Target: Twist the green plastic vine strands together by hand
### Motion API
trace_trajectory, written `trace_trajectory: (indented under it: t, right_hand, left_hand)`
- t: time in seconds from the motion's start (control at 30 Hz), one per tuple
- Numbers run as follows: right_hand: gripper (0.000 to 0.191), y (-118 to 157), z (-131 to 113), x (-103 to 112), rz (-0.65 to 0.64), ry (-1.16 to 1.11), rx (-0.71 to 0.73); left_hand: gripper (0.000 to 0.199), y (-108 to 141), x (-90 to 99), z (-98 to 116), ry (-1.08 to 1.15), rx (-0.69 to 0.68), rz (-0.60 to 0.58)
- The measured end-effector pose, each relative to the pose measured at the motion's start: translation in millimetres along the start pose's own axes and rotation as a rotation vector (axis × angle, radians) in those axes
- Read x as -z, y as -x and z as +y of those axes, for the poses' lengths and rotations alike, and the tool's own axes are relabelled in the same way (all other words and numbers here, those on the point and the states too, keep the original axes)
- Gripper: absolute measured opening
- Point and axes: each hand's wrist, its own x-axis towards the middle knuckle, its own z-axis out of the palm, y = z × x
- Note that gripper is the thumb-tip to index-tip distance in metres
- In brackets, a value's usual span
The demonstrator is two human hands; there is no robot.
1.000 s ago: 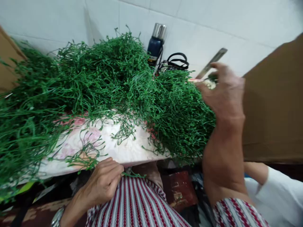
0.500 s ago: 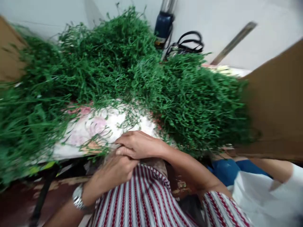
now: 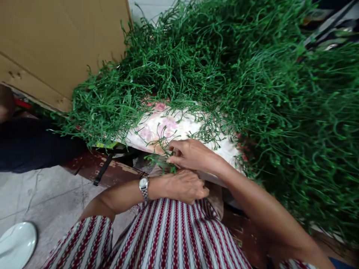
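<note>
My left hand (image 3: 181, 186), with a silver watch on the wrist, is curled into a fist close to my striped top. Whatever it may hold is hidden by the fingers. Just above it, my right hand (image 3: 193, 155) bends over the table's front edge, thumb and fingers pinching at a thin green stem (image 3: 166, 149). Long stems with small forked tips lie in a big tangled heap (image 3: 190, 63) around a bare patch of flowered white cloth (image 3: 182, 121). A few loose stems lie on that cloth.
A brown cardboard box (image 3: 64, 41) stands at the back left. Another person's dark-clothed leg (image 3: 36, 145) is at the left. Below are a dark red bench (image 3: 112, 168) with a black strap and a round white lid-like thing (image 3: 18, 244) on the floor.
My view has turned to the left, bringing the box and floor in. My hands, overlapping before, have come apart: the right now reaches the loose stems, while the left sits nearer my body.
</note>
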Motion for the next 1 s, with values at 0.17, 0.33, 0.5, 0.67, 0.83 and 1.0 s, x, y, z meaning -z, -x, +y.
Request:
trace_trajectory:
  t: [0.17,0.33,0.5,0.67,0.83,1.0]
  right_hand:
    - [0.022,-7.4,1.4,-18.6,0.084,0.129,-0.065]
    - [0.013,-9.2,6.8,-23.6,0.145,0.092,-0.042]
    - [0.015,0.1,14.0,-12.8,0.554,0.062,0.068]
    - [0.013,5.5,23.1,14.7,0.916,0.361,0.066]
    - [0.011,16.1,33.1,35.5,1.046,0.576,0.078]
    - [0.016,25.2,39.5,33.0,1.099,0.573,0.228]
  left_hand:
    - [0.009,0.9,-4.2,-3.3,0.050,-0.047,-0.017]
    - [0.011,0.4,-5.8,-2.2,0.034,-0.050,0.013]
    - [0.010,5.1,-1.8,-11.0,-0.059,-0.051,0.212]
    - [0.021,5.7,20.5,-17.0,-0.140,-0.053,0.396]
    - [0.034,21.8,33.3,-1.2,-0.027,-0.148,0.631]
    - [0.035,54.4,58.4,-19.3,0.071,0.289,1.390]
